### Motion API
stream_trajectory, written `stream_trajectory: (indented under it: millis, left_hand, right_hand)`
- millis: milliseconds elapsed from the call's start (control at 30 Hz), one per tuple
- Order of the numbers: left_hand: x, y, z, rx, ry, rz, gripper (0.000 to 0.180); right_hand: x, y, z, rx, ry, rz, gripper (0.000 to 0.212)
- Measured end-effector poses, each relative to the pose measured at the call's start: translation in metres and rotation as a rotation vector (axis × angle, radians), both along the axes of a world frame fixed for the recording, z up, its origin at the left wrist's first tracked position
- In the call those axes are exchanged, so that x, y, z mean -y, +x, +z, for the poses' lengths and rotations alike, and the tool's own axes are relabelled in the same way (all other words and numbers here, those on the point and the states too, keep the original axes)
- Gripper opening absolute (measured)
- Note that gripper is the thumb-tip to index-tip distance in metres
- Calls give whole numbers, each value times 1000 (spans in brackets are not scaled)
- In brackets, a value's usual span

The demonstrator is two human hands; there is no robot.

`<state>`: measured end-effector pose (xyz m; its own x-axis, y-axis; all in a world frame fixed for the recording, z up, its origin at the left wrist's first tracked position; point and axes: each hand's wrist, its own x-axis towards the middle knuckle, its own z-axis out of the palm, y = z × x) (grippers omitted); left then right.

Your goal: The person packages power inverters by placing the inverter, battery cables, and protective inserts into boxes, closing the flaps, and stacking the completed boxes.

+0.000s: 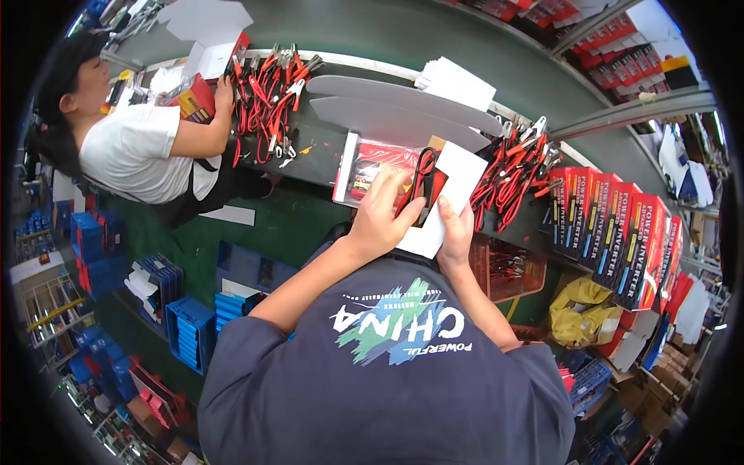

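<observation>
Nearest, the right hand (456, 229) grips the lower right edge of a white card (465, 167), its thumb on the face and its fingers going behind, while the left hand (376, 217) reaches in from the other side with thumb and fingers part spread. Between them stands a loop of black cable (424, 164), set against the card's inner edge with a patch of red beside it; whether the left fingertips pinch that cable or only brush it, I cannot tell. The card is tilted in front of the body, just beside an open box (346, 167) at the near edge of the bench (314, 139), where a red packet (387, 157) lies under clear wrap. The step in hand looks like packing — seating the cable in the card — and the next move seems to call for a steady right hand while the left tucks the loop in, then for lowering the card into the box without snagging the cable. Behind the box rise its long grey flaps (403, 118). To the right lies a heap of red and black clamp leads (508, 174), then a row of red cartons (604, 232); farther left, beyond a second heap (267, 101), a co-worker (143, 151) in white handles another box (194, 101).
</observation>
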<state>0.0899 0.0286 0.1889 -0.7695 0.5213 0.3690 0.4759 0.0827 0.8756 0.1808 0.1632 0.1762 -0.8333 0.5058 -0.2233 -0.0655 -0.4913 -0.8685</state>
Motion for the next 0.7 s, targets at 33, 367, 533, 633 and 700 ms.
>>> stream_trajectory:
  millis: [33,367,533,633,700]
  left_hand:
    - [3,0,-1,13,-79,-39,42]
    - [9,-12,16,559,-48,4,37]
    - [16,-19,23,791,115,-269,35]
    - [14,-17,22,733,111,-227,32]
    - [10,-17,23,739,86,-239,32]
  right_hand:
    - [-1,-1,1,-7,7,-19,46]
    - [2,1,0,-38,40,-35,49]
    - [1,2,-5,-33,96,-51,47]
    - [-1,0,-6,-44,148,-49,47]
    - [0,-1,-7,-38,238,-31,47]
